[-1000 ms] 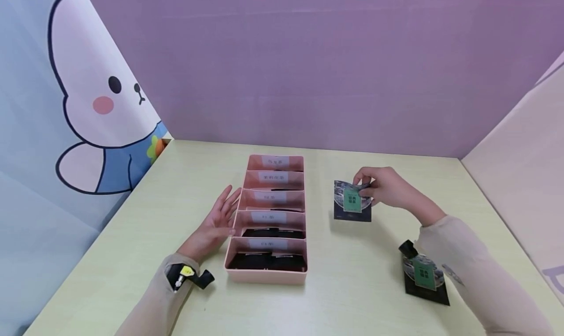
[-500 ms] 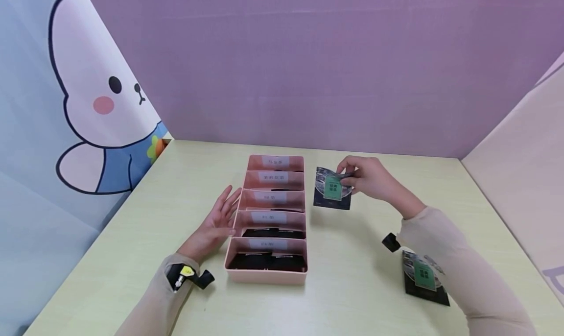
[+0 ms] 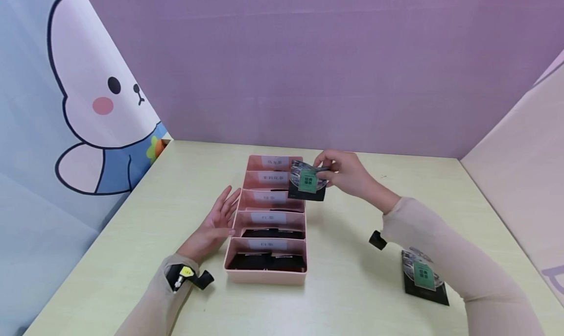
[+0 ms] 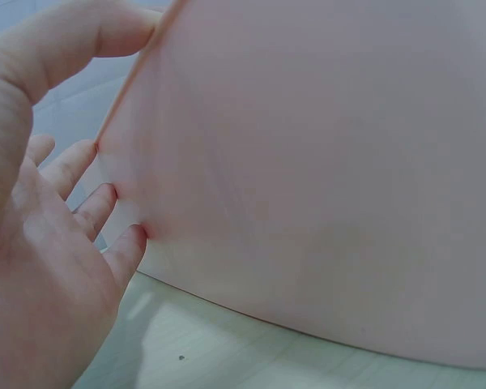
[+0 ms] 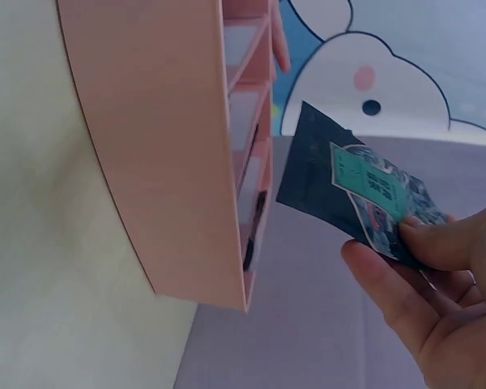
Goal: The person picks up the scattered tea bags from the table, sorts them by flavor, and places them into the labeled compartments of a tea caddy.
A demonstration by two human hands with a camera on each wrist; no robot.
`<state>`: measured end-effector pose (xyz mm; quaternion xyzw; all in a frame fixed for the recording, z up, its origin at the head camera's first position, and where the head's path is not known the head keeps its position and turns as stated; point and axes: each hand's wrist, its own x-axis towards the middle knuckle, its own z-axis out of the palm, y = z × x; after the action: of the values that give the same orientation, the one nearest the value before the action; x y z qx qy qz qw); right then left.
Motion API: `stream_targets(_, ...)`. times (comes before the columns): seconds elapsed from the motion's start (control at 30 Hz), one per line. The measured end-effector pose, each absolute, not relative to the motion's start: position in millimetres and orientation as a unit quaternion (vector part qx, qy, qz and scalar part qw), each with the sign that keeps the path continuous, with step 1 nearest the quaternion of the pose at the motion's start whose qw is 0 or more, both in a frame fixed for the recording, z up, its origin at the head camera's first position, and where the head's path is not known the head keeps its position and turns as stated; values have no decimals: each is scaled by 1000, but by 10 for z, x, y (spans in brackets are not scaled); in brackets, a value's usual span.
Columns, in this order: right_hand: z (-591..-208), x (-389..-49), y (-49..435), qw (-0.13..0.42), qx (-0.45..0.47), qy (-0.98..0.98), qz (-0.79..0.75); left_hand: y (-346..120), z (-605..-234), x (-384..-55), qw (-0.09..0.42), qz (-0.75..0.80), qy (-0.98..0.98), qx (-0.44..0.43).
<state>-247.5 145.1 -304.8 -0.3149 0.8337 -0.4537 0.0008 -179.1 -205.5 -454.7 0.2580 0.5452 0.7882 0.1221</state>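
My right hand [image 3: 345, 173] pinches a dark tea sachet [image 3: 307, 181] with a green label by its top edge. In the head view the sachet overlaps the right side of a pink divided box [image 3: 266, 276], over its far compartments. The right wrist view shows thumb and fingers on the printed end of the packet [image 5: 352, 182], above the box's rim. With fingers straight, my left hand [image 3: 216, 226] touches the box's left wall; its fingertips press there in the left wrist view, thumb at the rim.
Labelled compartments run front to back in the box, with dark sachets [image 3: 266, 262] in the nearer ones. Another green-labelled sachet [image 3: 424, 277] lies on the table [image 3: 352, 297] beneath the right forearm. A purple backdrop [image 3: 330, 71] stands behind the table.
My right hand has carried the sachet leftward and slightly away, from the table's right side to over the box's right edge. The left hand and box have stayed put.
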Motion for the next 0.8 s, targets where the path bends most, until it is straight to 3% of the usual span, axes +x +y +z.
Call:
stream_targets(0.47,-3173,-2458,1072,-35,-401,828,-390,-2070,-4561,-1792,122,787,547,257)
stream_targets(0.8,-3297,-2386,890,-7,-441,827,-347,-2065,-4569,-1799,121,790,538,267)
